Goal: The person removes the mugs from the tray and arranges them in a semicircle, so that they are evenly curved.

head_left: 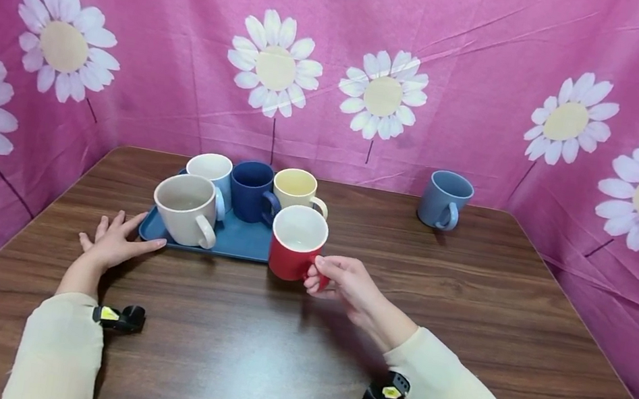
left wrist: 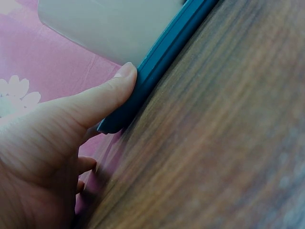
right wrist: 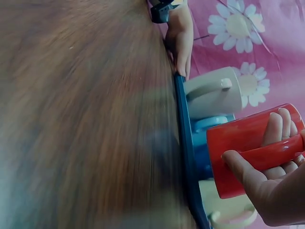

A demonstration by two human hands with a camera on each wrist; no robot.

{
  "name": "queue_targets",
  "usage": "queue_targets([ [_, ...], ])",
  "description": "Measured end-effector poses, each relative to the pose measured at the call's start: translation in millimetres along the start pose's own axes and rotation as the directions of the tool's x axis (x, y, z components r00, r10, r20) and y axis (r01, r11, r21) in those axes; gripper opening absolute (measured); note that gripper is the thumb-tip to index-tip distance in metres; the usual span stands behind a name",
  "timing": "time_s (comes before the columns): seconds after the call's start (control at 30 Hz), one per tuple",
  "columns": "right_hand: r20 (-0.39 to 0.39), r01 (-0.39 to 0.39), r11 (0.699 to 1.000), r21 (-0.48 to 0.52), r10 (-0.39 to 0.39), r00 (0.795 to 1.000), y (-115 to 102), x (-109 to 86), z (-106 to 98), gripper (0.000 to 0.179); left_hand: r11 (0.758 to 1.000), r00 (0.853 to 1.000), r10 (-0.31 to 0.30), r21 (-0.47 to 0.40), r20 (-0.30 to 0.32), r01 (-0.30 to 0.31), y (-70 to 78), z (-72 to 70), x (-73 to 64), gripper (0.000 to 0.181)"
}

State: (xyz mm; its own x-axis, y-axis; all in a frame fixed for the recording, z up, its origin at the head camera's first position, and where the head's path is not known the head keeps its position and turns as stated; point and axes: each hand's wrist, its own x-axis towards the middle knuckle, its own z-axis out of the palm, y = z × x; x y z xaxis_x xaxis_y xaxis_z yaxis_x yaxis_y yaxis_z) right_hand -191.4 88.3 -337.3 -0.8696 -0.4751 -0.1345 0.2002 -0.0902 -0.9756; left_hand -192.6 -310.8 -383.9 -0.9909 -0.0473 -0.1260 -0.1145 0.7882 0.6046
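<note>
By its handle, my right hand holds a red mug with a white inside, raised at the front right of the blue tray. In the right wrist view the fingers curl through the red mug's handle. My left hand rests at the tray's left end, thumb against the rim, other fingers spread. On the tray stand a grey-white mug, a light blue mug with a white inside, a dark blue mug and a yellow mug.
A grey-blue mug stands alone at the back right of the wooden table. Pink cloth with white flowers hangs behind and along both sides of the table.
</note>
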Motion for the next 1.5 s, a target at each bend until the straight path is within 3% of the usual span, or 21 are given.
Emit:
queue_targets([
  [0.1, 0.015, 0.038, 0.999, 0.025, -0.039, 0.999, 5, -2.8, -15, 0.017, 1.0, 1.0, 0.004, 0.0, -0.001, -0.004, -0.1, 0.1, -0.7, 0.09],
  [0.27, -0.003, 0.036, 0.998, 0.043, -0.036, 0.999, 3, -13.9, -32, 0.018, 1.0, 1.0, 0.004, -0.012, 0.001, -0.004, -0.6, 0.8, -1.9, 0.09],
  [0.37, -0.05, -0.003, 0.998, 0.063, 0.006, 0.999, -4, -22.7, -39, 0.02, 1.0, 1.0, 0.004, -0.013, 0.001, -0.004, -1.4, 0.7, -2.0, 0.09],
  [0.57, -0.111, 0.029, 0.997, 0.069, -0.021, 0.994, -11, -27.3, -61, 0.028, 1.0, 1.0, 0.003, -0.014, 0.003, -0.003, -0.3, -0.1, -1.7, 0.09],
  [0.93, -0.2, 0.075, 0.992, 0.1, -0.054, 0.978, -17, -19.0, -105, 0.03, 1.0, 1.0, 0.004, -0.012, -0.002, -0.004, 0.6, 0.0, -2.8, 0.09],
  [1.23, -0.238, 0.08, 0.985, 0.153, -0.042, 0.97, -25, -6.5, -135, 0.03, 1.0, 1.0, 0.0, -0.014, 0.004, 0.0, 1.6, 0.5, -2.6, 0.09],
  [1.5, -0.319, 0.06, 0.988, 0.143, -0.011, 0.948, -27, 10.7, -156, 0.029, 1.0, 1.0, -0.003, -0.014, 0.004, 0.003, 2.1, 0.4, -3.2, 0.091],
])
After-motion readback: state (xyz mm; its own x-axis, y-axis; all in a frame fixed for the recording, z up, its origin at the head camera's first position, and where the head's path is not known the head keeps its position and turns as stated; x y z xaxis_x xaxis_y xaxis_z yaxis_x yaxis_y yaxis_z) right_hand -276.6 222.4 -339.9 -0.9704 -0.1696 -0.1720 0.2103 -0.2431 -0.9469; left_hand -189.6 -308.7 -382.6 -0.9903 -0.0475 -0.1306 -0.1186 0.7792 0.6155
